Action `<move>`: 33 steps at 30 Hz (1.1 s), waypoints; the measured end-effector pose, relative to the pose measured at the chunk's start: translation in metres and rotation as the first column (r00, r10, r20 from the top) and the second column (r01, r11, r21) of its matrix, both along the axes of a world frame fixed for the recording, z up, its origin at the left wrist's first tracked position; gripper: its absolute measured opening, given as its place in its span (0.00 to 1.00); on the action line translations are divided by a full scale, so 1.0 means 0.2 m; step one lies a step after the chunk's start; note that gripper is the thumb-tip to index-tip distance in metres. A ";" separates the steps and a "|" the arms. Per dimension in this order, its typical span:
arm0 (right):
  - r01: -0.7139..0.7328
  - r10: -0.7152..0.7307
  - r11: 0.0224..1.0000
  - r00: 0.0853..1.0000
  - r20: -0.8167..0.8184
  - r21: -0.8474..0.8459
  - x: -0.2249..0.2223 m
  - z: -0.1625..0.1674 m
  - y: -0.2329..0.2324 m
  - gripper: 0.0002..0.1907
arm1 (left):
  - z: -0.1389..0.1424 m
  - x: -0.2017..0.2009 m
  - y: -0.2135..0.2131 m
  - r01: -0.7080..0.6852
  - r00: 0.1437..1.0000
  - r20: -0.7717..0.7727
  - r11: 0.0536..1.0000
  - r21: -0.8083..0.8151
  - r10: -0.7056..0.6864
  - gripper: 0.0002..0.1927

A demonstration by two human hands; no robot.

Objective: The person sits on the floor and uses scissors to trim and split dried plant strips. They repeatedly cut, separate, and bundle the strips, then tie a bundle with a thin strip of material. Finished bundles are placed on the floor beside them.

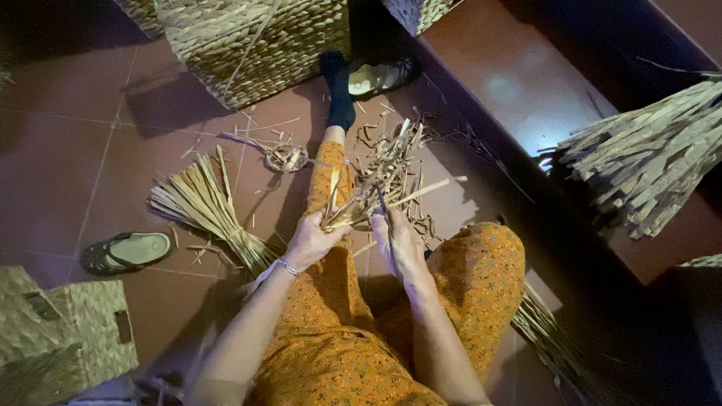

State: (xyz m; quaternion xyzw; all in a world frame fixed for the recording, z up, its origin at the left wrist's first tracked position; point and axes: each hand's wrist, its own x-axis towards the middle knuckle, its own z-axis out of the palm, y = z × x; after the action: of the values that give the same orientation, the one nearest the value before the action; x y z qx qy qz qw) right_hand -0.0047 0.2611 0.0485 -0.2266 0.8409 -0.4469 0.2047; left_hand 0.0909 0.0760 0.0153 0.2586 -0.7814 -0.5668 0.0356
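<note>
The person sits on the dark red tiled floor [68,150] with one leg stretched forward, and both hands meet just above the lap. The left hand [312,239] is clenched around the gathered base of a small bunch of pale, dry, flat straw strips [376,184]. From that grip the bunch fans up and away from the body, its long axis running forward and slightly to the right, with the loose tips spreading over the outstretched shin. The right hand [398,240] is just beside the left, touching the same bunch from the right side; its fingers are curled around a thin dark strand [385,218] that runs down from the bunch across the palm, and the grip reads as closed on it, though the fingertips are hard to see. Both hands are equally near the bunch's base; the left carries it, the right works at its edge.

Both forearms come straight out from the body, wrists nearly level, palms turned in toward each other.

On the floor to the left lies a larger fanned sheaf of yellow straw [203,207], well apart from the hands. A dark sandal with a pale insole [124,252] lies further left, and a woven straw basket [256,45] stands beyond the foot.
</note>
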 end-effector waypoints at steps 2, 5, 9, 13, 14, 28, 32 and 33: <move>0.042 -0.044 0.999 0.996 -0.075 -0.018 -0.01 0.00 0.01 0.22 | 0.06 0.01 0.01 0.053 0.981 0.193 0.995 -0.080 -0.036 0.16; 0.024 -0.042 0.998 0.950 -0.310 -0.061 -0.02 0.00 0.02 0.23 | 0.10 0.02 0.02 -0.002 0.932 0.363 0.999 0.033 -0.010 0.20; 0.037 -0.015 0.984 0.992 -0.126 0.172 -0.05 -0.01 0.02 0.23 | 0.07 0.02 0.00 0.099 0.961 0.262 0.995 -0.029 -0.088 0.16; 0.032 -0.041 0.987 0.998 0.052 0.159 -0.05 -0.03 0.02 0.26 | 0.01 0.02 -0.02 0.114 0.983 0.151 0.990 -0.083 -0.100 0.16; 0.050 -0.053 0.992 0.998 0.025 0.116 -0.04 -0.03 0.02 0.26 | -0.01 0.02 -0.03 0.117 0.986 0.131 0.988 -0.104 -0.103 0.17; -0.101 0.079 0.991 0.968 -0.238 -0.084 0.00 0.01 0.01 0.22 | -0.01 -0.05 -0.04 0.091 0.969 0.244 0.968 -0.236 -0.032 0.19; -0.198 0.214 0.977 0.934 -0.287 0.086 0.03 0.01 -0.03 0.25 | -0.04 -0.06 -0.03 0.165 0.942 0.325 0.959 -0.229 -0.084 0.16; -0.210 0.234 0.972 0.920 -0.316 0.107 0.03 0.00 -0.04 0.25 | -0.05 -0.06 -0.03 0.207 0.934 0.342 0.931 -0.301 -0.097 0.17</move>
State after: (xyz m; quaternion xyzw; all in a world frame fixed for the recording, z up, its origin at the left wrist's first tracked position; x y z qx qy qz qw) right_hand 0.0017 0.2534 0.0484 -0.3839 0.8472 -0.3471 0.1200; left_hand 0.0792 0.0709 0.0058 0.2756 -0.8787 -0.3782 -0.0939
